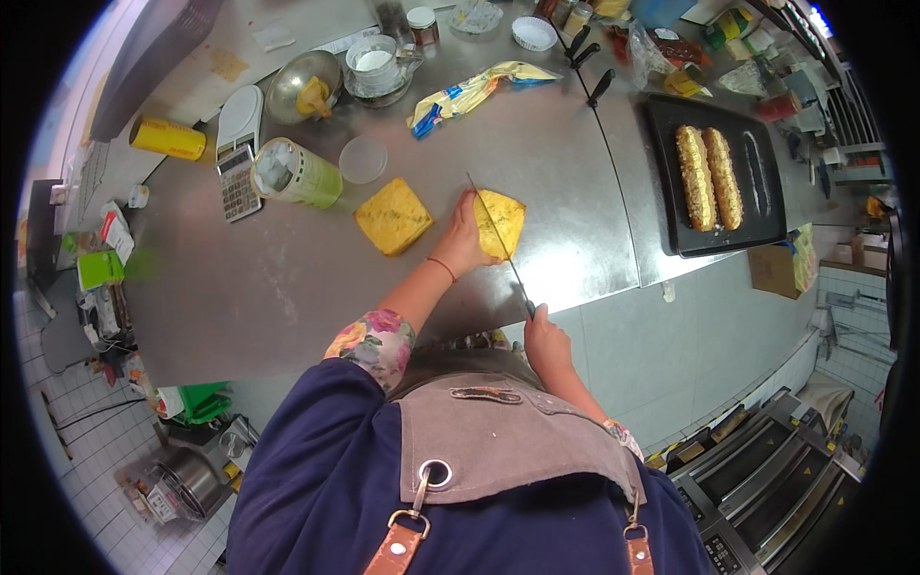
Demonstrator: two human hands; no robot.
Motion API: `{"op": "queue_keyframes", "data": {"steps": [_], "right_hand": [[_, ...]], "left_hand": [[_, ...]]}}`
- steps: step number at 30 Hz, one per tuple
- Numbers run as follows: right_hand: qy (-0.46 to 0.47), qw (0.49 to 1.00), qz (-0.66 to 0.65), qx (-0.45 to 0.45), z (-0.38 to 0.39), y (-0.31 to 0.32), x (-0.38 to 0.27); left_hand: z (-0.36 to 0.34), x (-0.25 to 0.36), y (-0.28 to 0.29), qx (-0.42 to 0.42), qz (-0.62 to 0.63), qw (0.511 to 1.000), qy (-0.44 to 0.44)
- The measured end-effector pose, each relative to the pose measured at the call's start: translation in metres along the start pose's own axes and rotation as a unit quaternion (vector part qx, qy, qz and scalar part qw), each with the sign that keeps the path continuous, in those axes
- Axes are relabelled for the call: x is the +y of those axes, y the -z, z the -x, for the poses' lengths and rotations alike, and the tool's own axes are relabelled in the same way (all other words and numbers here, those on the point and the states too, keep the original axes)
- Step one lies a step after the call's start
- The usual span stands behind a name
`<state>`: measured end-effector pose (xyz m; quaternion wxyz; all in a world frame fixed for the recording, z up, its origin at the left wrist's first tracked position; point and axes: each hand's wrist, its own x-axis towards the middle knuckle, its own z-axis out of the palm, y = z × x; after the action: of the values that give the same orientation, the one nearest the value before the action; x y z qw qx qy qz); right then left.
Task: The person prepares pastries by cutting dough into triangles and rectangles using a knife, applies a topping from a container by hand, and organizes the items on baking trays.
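Left hand point(462, 240) lies flat, fingers spread narrow, pressing the left edge of a yellow toast slab point(501, 222) on the steel counter point(287, 287). Slab is squarish, thick, golden crust with green flecks, sits tilted like a diamond. Right hand point(544, 337) is closed round the dark handle of a long thin knife point(496, 240); the blade runs diagonally up-left across the slab, the tip past its top corner. Can't tell how deep the blade sits.

Second slab point(394, 217), same yellow, flecked, squarish with soft rounded corners, lies just left of the hand, apart from the first.

Counter is brushed metal, dull sheen, light dusting of flour or crumbs in places. Green cylindrical tin point(295, 172) lies on its side near the second slab, mouth stuffed with white crinkled material. Round clear plastic lid point(363, 159) just beside it. Grey calculator point(237, 182) and white oval scale point(241, 115) to the left of the tin. Yellow roll point(168, 138) further left. Shiny metal bowl point(303, 86) with a yellow piece inside. Crumpled yellow-and-blue foil wrapper point(479, 93) upper middle.

Black rectangular tray point(757, 192) at right, well apart, holds two long loaves point(709, 177) side by side, golden, rough crumbly topping.

Person wears a navy top, floral sleeves, and a grey apron point(508, 441) with leather straps.
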<state>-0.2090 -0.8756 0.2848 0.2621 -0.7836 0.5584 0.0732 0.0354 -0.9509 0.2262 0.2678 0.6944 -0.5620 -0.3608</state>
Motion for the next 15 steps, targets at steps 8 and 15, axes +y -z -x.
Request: {"op": "queue_keyframes", "data": {"steps": [8, 15], "right_hand": [[0.028, 0.999, -0.018, 0.014, -0.037, 0.002, -0.010], [-0.007, 1.000, -0.027, -0.011, -0.026, -0.003, -0.005]], "left_hand": [[-0.002, -0.006, -0.010, 0.052, -0.008, 0.998, -0.032], [-0.005, -0.011, -0.014, 0.069, 0.012, 0.997, -0.038]]}}
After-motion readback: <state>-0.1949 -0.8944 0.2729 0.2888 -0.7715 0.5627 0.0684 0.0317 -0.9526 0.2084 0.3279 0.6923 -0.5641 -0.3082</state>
